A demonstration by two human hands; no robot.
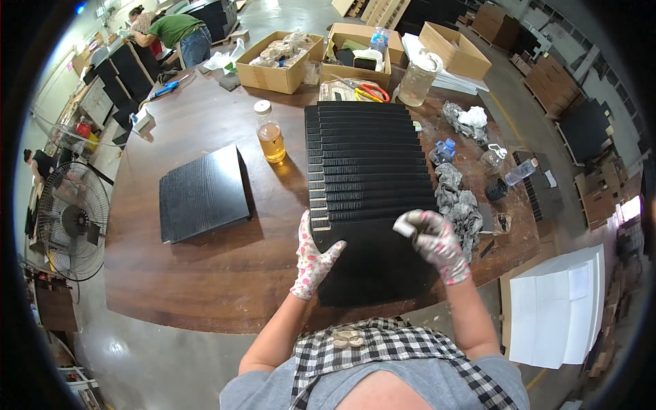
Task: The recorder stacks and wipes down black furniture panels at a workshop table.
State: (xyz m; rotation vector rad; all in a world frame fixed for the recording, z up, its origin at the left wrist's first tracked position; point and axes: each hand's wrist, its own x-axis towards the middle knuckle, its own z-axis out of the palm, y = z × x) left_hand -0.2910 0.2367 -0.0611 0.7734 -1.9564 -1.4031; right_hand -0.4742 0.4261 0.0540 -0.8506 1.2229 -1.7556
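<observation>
Several black panels (pixel 372 164) lie overlapped like steps on the table, their left ends showing pale notches. Nearest me, a black panel (pixel 372 263) shows its broad flat face. My left hand (pixel 316 263), in a white glove with pink spots, rests along its left edge, fingers stretched out and thumb spread over the face. Above the panel's right side is my right hand (pixel 437 242), gloved alike and with darkened fingers. Its fingers are curled together around something pale and small that I cannot make out. A separate stack of black panels (pixel 205 195) lies to the left.
On the brown table (pixel 171 287) stand a bottle of amber liquid (pixel 271 137), scissors (pixel 369 90) and cardboard boxes (pixel 273 74). Crumpled grey rags (pixel 458 205) and small bottles (pixel 493 158) lie on the right. A fan (pixel 74 222) stands at left; people (pixel 179 34) work beyond.
</observation>
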